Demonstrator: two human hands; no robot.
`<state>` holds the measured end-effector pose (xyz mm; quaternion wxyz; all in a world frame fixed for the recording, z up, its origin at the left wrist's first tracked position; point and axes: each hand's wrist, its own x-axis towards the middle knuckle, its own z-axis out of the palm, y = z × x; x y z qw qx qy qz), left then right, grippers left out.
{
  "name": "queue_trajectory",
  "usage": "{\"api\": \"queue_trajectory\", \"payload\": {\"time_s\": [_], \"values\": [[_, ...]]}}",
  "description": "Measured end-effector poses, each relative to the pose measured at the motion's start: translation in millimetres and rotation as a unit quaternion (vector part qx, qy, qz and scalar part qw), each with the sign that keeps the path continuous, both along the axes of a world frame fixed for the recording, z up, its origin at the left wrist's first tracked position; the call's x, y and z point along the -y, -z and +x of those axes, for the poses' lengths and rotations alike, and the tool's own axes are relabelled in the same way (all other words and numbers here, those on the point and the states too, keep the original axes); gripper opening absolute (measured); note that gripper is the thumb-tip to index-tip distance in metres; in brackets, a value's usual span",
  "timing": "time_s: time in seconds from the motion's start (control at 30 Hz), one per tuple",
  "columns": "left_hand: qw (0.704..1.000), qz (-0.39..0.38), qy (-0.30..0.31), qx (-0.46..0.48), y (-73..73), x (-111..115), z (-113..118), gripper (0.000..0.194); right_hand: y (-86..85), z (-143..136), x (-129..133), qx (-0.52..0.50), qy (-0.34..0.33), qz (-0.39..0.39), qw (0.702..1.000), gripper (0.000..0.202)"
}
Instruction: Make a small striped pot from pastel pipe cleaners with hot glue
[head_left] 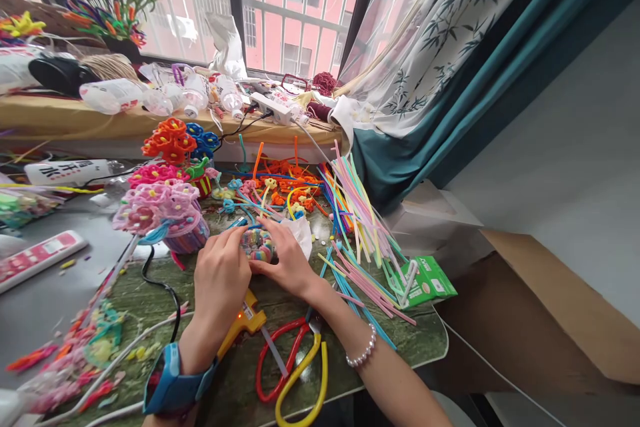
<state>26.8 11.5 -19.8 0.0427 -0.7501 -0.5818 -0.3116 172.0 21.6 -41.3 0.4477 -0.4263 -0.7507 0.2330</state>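
Between my hands, on the dark green tabletop point(225, 387), is a small round piece of pastel-striped pipe cleaners point(259, 245) with a hollow middle. My left hand point(223, 265), wearing a blue watch, curls round its left side. From the right, my right hand point(287, 257) has its thumb in front and its fingers behind it; a beaded bracelet is on that wrist. A yellow glue gun point(249, 317) with a glue stick lies below my hands, partly hidden by my left wrist. Right of it are scissors point(300, 360) with red and yellow handles.
Pink pipe-cleaner flowers point(157, 207) in a striped pot stand to the left. Loose pipe cleaners point(357, 213) and a green packet point(427, 282) lie to the right. Orange pieces point(285, 177) are scattered behind. Bottles and a power strip point(273, 108) crowd the windowsill. Cables cross the left side.
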Motion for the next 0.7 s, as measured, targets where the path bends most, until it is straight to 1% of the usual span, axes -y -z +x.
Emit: {"api": "queue_trajectory", "payload": {"time_s": [0.03, 0.1, 0.13, 0.17, 0.23, 0.27, 0.3, 0.37, 0.4, 0.47, 0.53, 0.6, 0.63, 0.7], "values": [[1.0, 0.016, -0.007, 0.016, -1.5, 1, 0, 0.04, -8.4, 2, 2, -0.011, 0.013, 0.031, 0.999, 0.055], [0.998, 0.044, -0.019, 0.044, -3.9, 2, -2, 0.039, -29.2, 9, 10, -0.047, 0.066, 0.1, 0.992, 0.024], [0.997, 0.052, -0.021, 0.054, -4.6, 2, -3, 0.038, -40.1, 13, 16, -0.062, 0.099, 0.13, 0.985, 0.018], [0.996, 0.057, -0.021, 0.059, -4.9, 2, -4, 0.037, -50.3, 19, 24, -0.068, 0.136, 0.151, 0.977, 0.029], [0.996, 0.057, -0.018, 0.061, -4.4, 2, -6, 0.035, -64.5, 31, 45, -0.057, 0.212, 0.159, 0.962, 0.044], [0.996, 0.056, -0.018, 0.062, -4.1, 2, -7, 0.034, -67.0, 37, 57, -0.056, 0.254, 0.159, 0.952, 0.049], [0.996, 0.056, -0.017, 0.064, -3.8, 2, -7, 0.034, -65.9, 44, 70, -0.061, 0.297, 0.159, 0.939, 0.051], [0.996, 0.057, -0.017, 0.073, -4.4, 2, -8, 0.032, -53.2, 57, 95, -0.094, 0.385, 0.153, 0.905, 0.053], [0.995, 0.058, -0.018, 0.079, -5.4, 3, -8, 0.03, -42.5, 64, 106, -0.102, 0.426, 0.136, 0.889, 0.053], [0.994, 0.061, -0.028, 0.092, -8.3, 4, -7, 0.027, -16.8, 75, 124, -0.088, 0.481, 0.106, 0.866, 0.052], [0.992, 0.066, -0.044, 0.101, -11.3, 7, -7, 0.026, 8.5, 82, 137, -0.042, 0.511, 0.097, 0.853, 0.05], [0.991, 0.068, -0.051, 0.102, -13.1, 9, -8, 0.025, 27.7, 85, 143, -0.023, 0.523, 0.097, 0.846, 0.049], [0.991, 0.066, -0.05, 0.1, -13.4, 9, -8, 0.025, 34.2, 86, 145, -0.035, 0.534, 0.092, 0.84, 0.049], [0.992, 0.065, -0.047, 0.1, -13.4, 10, -9, 0.026, 41.8, 87, 145, -0.084, 0.551, 0.082, 0.826, 0.044]]}}
